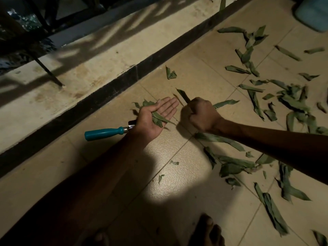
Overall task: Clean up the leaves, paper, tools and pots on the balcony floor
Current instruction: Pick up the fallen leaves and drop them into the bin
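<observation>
My left hand [156,115] lies palm up with straight fingers, and a few green leaf pieces [157,118] rest across the palm. My right hand [202,114] is curled in a fist round a long leaf [183,94] whose tip sticks out toward the far left. A tool with a teal handle [104,133] lies on the floor tiles, its metal end hidden behind my left wrist. Several cut green leaves [292,102] are scattered over the tiles to the right of both hands.
A dark tile border [110,91] runs diagonally along a raised pale ledge [88,55] with a black railing [44,68] above it. A light blue container [314,13] stands at the top right corner. My bare foot [207,231] shows at the bottom edge.
</observation>
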